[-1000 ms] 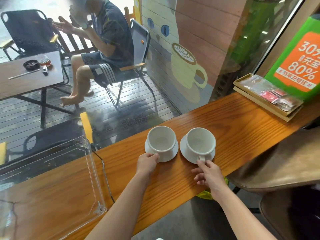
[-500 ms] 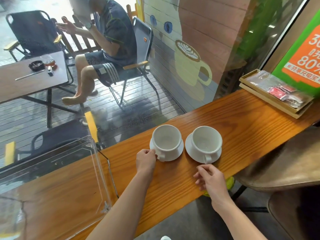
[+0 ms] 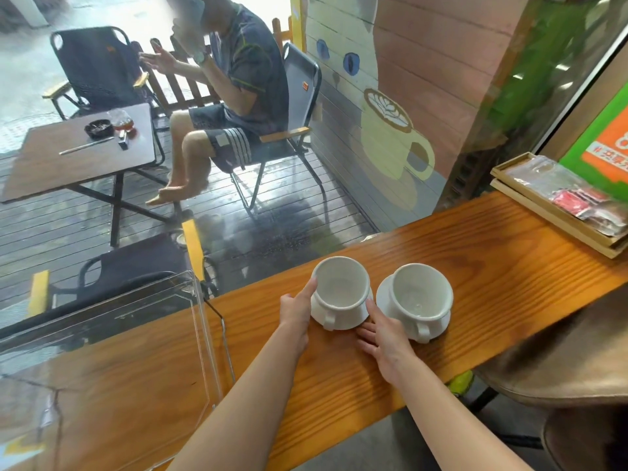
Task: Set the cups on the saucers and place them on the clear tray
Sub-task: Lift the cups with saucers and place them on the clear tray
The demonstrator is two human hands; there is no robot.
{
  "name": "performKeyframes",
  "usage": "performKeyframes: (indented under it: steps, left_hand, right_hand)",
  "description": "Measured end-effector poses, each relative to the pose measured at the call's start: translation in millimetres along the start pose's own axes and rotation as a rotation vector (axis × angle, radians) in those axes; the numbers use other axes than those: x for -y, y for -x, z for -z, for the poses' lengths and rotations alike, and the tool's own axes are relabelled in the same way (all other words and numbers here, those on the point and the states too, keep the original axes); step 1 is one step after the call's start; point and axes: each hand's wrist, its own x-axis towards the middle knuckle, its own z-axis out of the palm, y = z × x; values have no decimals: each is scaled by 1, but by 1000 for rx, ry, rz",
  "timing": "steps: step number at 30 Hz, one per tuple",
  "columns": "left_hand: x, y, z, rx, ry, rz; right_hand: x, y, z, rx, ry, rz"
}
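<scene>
Two white cups stand on white saucers on the wooden counter (image 3: 492, 266). The left cup (image 3: 341, 287) sits on its saucer (image 3: 353, 319), handle toward me. My left hand (image 3: 296, 309) holds the left side of that cup and saucer. My right hand (image 3: 382, 338) touches the saucer's right edge, fingers spread between the two sets. The right cup (image 3: 420, 294) rests on its saucer (image 3: 441, 322) untouched. The clear tray (image 3: 204, 338) lies on the counter to the left, with nothing on it.
A flat wooden box (image 3: 543, 212) with sachets sits at the counter's far right. Brown stools (image 3: 560, 362) stand close on the right. Behind the window glass a person sits on a chair by an outdoor table.
My left hand has slid up along the left cup's side. My right hand has left the right cup's handle and moved left to the left saucer's edge.
</scene>
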Motion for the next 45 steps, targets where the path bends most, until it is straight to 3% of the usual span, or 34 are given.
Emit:
performKeyframes:
  steps: [18, 29, 37, 45]
  left_hand:
    - [11, 9, 16, 70, 90, 100]
    - [21, 23, 31, 44, 54, 155]
    - [21, 32, 34, 92, 270, 223]
    - [22, 50, 39, 142, 304, 260]
  right_hand:
    - [-7, -7, 5, 41, 58, 32]
    - [-6, -6, 20, 212, 232, 15]
    - [-13, -4, 24, 218, 160, 33]
    - [-16, 8, 33, 241, 103, 84]
